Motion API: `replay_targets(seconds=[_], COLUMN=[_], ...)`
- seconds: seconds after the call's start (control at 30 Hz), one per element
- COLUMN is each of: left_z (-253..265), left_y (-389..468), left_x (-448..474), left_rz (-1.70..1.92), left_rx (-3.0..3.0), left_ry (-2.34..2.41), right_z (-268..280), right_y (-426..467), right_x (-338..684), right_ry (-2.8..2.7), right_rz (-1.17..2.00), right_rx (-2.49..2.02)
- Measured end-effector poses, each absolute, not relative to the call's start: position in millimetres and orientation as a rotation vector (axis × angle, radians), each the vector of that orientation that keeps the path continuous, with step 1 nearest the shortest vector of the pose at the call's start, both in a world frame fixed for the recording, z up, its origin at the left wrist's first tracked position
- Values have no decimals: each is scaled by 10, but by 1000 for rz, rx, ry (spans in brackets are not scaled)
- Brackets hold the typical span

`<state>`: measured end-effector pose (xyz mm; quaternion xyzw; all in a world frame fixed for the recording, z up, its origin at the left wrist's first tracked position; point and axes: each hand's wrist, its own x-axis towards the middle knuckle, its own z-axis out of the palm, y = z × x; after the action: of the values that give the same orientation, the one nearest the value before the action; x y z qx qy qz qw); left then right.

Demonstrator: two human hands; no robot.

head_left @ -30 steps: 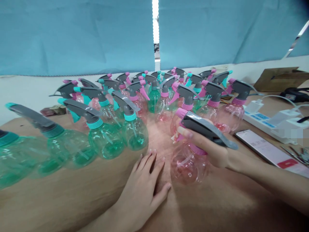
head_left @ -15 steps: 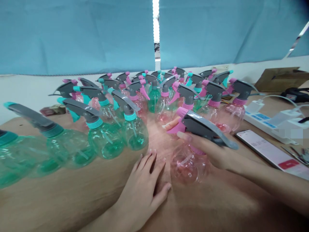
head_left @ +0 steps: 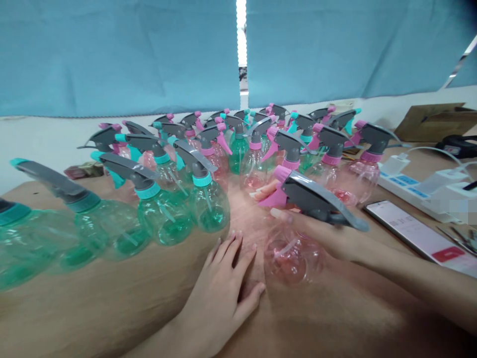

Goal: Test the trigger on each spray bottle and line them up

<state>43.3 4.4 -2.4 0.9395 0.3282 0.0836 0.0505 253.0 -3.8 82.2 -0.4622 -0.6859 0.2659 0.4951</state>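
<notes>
My right hand (head_left: pixel 311 229) is wrapped around the neck of a clear pink spray bottle (head_left: pixel 292 256), just under its grey head and pink trigger. The thumb lies across the front and the other fingertips show beyond the trigger. The bottle stands upright on the wooden table (head_left: pixel 149 318), its nozzle facing left. Flat on the table just left of it rests my left hand (head_left: pixel 218 286), fingers spread, holding nothing. A green spray bottle (head_left: pixel 210 206) with a turquoise collar is the nearest thing beyond my left fingertips.
More green spray bottles (head_left: pixel 164 216) line the left side. Several pink and green ones crowd the back, including a pink bottle (head_left: pixel 361 174) at right. A phone (head_left: pixel 421 233), a white power strip (head_left: pixel 413 191) and a cardboard box (head_left: pixel 434 122) lie on the right. A blue curtain hangs behind.
My right thumb has slid slightly down and left on the bottle's neck. The bottle and my left hand stay in place; the view has shifted very slightly.
</notes>
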Motion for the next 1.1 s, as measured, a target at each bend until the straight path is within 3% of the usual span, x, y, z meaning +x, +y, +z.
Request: replay_targets(seconds=[1.1], left_z=[-29], left_y=[52], left_x=[435], left_rz=[239], left_rx=[2857], left_ry=[1004], right_z=[817], right_y=[-78], right_x=[2564], right_ry=[-1759], right_rz=[674], right_rx=[-1328])
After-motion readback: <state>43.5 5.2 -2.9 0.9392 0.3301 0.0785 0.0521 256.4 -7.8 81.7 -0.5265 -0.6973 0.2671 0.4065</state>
